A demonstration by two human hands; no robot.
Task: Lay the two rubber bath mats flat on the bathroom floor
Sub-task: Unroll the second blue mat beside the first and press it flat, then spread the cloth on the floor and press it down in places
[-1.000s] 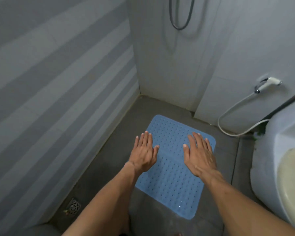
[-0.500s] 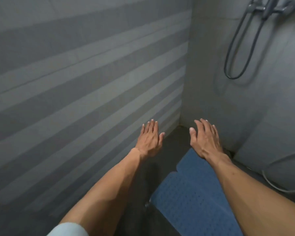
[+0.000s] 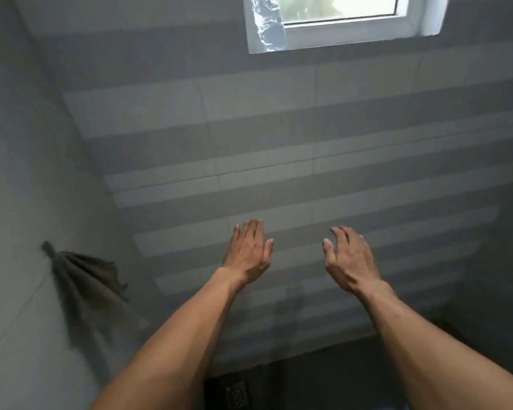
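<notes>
- A dark grey cloth (image 3: 83, 279) hangs bunched from a hook on the plain left wall, well apart from both arms.
- At the bottom edge, between the forearms, a floor drain (image 3: 237, 395) sits in the dark bathroom floor (image 3: 323, 377) at the foot of the striped tiled wall (image 3: 308, 161).
- The left hand (image 3: 248, 251) is held out palm down in front of the striped wall, fingers straight and together, thumb apart; it is released and grasps nothing.
- The right hand (image 3: 350, 258) is beside it at the same height, fingers slightly curled and spread, also released and empty.
- A white-framed window (image 3: 338, 22) sits high in the striped wall, above the hands.
- Of the bath mats, only a thin blue sliver (image 3: 396, 407) shows at the bottom edge by the right forearm; whether it lies flat cannot be told.
</notes>
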